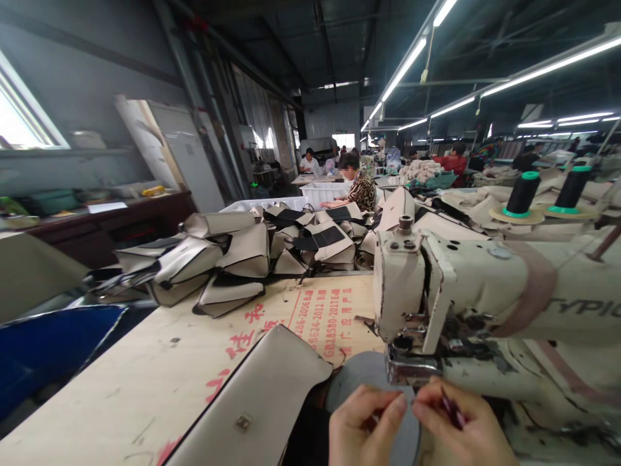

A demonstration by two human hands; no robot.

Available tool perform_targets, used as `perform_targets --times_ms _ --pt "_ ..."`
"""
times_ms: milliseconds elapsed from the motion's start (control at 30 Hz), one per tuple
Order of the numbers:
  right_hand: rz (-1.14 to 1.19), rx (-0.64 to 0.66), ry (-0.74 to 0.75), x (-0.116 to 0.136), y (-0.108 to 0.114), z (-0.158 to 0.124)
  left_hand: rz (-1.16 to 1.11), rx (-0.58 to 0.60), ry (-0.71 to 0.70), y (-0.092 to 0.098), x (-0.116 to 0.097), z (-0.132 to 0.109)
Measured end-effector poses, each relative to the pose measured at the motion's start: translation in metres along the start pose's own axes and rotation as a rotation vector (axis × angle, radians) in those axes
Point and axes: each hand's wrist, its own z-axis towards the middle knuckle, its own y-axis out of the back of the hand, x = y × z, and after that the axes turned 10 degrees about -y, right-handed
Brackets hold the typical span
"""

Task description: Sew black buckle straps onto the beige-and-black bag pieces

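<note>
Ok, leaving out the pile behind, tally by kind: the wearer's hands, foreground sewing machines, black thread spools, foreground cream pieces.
Left hand and right hand: 2
Sewing machine: 1
Black thread spools: 2
Cream piece: 1
Total: 6

Sewing machine (478,285): cut off by right edge. Dark item (455,411) in right hand (460,424): partly hidden, unidentifiable.

Strip lights (404,70) overhead; window (19,110) left; co-worker (361,189) beside white crate (317,195).
</note>
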Motion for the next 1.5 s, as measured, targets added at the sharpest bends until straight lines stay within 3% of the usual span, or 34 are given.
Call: perform_targets --times_ms 133,267,567,800,1167,1333,1433,1500 --pt "0.112 -0.112 -0.153 -0.007 -0.011 0.010 -0.251 -0.127 0.404 -0.010 0.010 0.015" --pt "0.124 -0.320 -0.190 -0.011 -0.016 0.023 -0.343 -0.312 0.540 -0.011 0.032 0.019" --pt "-0.276 -0.515 0.081 -0.047 -0.024 0.031 -0.362 -0.229 0.574 -0.019 0.068 -0.014" --pt "-0.479 -0.597 0.249 -0.041 -0.025 0.032 -0.361 -0.184 0.599 -0.021 0.074 -0.022" --pt "-0.543 -0.525 0.325 -0.040 -0.032 0.035 -0.374 -0.173 0.578 -0.021 0.074 -0.024" --pt "-0.740 -0.594 0.398 -0.045 -0.030 0.027 -0.359 -0.146 0.562 -0.018 0.079 -0.029" --pt "-0.700 -0.598 0.386 -0.046 -0.024 0.019 -0.274 -0.102 0.524 -0.013 0.074 -0.022" --pt "-0.621 -0.557 0.339 -0.048 -0.019 0.015 -0.121 -0.042 0.411 -0.008 0.066 -0.009"
